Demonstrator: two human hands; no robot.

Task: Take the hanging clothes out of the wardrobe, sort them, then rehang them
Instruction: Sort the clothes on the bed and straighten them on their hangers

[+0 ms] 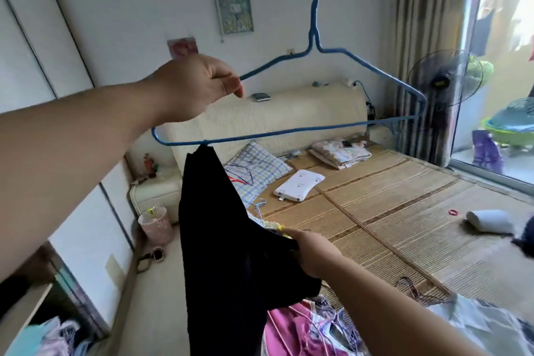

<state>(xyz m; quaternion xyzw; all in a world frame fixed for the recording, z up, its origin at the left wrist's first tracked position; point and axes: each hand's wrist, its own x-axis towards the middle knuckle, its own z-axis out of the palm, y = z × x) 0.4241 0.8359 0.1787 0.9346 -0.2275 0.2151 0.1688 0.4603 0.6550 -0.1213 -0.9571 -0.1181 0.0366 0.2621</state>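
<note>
**Now mid-hang: black garment (219,225) draped on the bar**

Pinches the blue hanger (312,33) by its sloping wire, left hand (199,87) thumb against fingers, high over the bed (404,211). Grips the cloth lower down, right hand (312,251) fingers curled round it. Seemingly rehanging, possibly stripping. Next, probably: slide cloth from the bar's left end to centre, keeping hanger level.
</note>
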